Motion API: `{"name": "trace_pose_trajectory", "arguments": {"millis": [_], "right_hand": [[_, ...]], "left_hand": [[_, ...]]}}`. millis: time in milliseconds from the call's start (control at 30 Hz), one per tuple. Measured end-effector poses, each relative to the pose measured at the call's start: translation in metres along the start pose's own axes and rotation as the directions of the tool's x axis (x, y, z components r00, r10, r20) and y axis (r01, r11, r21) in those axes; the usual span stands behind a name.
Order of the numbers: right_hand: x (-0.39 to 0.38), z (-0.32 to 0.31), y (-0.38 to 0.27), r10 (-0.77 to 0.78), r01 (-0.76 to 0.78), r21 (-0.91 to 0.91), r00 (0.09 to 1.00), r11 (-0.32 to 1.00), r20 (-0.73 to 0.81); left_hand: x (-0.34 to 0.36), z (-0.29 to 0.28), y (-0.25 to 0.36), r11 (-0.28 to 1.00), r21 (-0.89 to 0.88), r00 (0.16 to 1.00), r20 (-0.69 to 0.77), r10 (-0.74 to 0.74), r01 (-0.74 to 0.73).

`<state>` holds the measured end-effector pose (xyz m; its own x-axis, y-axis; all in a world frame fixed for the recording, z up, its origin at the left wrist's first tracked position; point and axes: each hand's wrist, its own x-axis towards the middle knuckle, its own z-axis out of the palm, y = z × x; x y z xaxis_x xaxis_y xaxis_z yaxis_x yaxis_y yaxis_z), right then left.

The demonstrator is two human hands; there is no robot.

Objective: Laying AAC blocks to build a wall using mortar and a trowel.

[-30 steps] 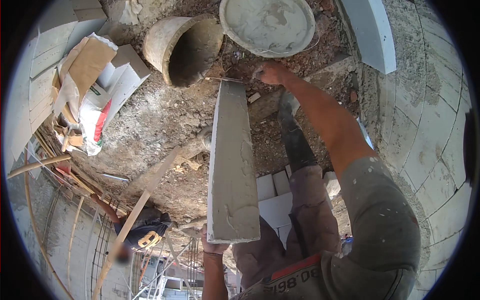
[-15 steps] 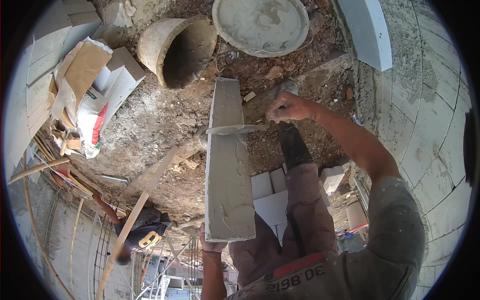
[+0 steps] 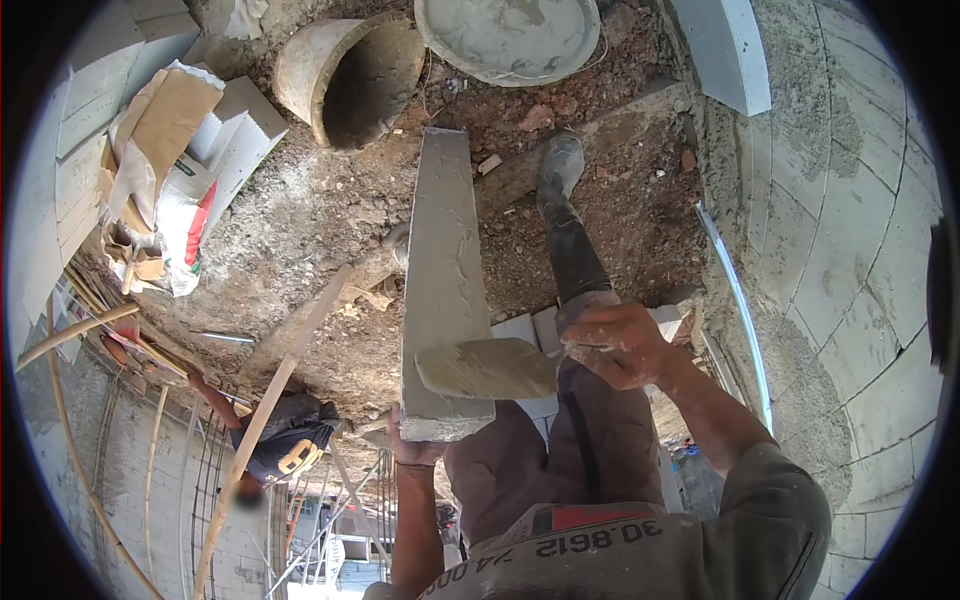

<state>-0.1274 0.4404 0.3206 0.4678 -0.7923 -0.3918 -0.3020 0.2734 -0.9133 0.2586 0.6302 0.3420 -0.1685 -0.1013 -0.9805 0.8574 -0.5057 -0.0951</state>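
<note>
A long grey block [image 3: 440,255] stretches away from me, its upper face coated with wet mortar. My left hand [image 3: 413,447] grips its near left end from beneath, with part of the fingers hidden by the block. My right hand [image 3: 617,346] is closed around a trowel, whose handle is mostly hidden in the fist. The broad, mortar-smeared trowel blade [image 3: 485,368] lies over the near part of the block, its tip pointing left.
Beyond the block are a tipped bucket [image 3: 350,85] and a round tub of mortar [image 3: 510,40]. Torn paper sacks [image 3: 165,170] lie at left by pale blocks. A wooden pole [image 3: 265,430] slants nearby; another person [image 3: 285,440] bends at lower left. A block wall [image 3: 850,200] runs along the right.
My right hand has brought the trowel from mid-block toward me. The blade, earlier seen nearly edge-on, now shows its broad face. My left hand remains at the block's near end.
</note>
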Motion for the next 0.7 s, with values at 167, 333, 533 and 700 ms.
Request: {"name": "trace_pose_trajectory", "arguments": {"millis": [167, 333, 533, 700], "right_hand": [[0.016, -0.019, -0.032, -0.230, 0.259, -0.274, 0.964, 0.926, 0.133], [0.056, -0.021, 0.079, -0.337, 0.270, -0.578, 0.941, 0.770, -0.010], [0.133, -0.009, 0.201, -0.080, 0.012, -0.758, 0.995, 0.653, -0.053], [0.211, 0.013, 0.269, 0.485, -0.349, -0.750, 0.873, 0.562, -0.042]], "left_hand": [[0.000, -0.027, -0.003, 0.981, 0.172, 0.993, -0.051, 0.104, -0.094], [0.002, 0.000, -0.002, 0.999, 0.047, 0.998, 0.062, 0.018, -0.021], [0.002, 0.000, -0.003, 1.000, -0.001, 0.998, -0.061, -0.008, 0.008], [-0.002, -0.025, -0.005, 0.999, -0.046, 0.995, -0.095, -0.012, 0.007]]}}
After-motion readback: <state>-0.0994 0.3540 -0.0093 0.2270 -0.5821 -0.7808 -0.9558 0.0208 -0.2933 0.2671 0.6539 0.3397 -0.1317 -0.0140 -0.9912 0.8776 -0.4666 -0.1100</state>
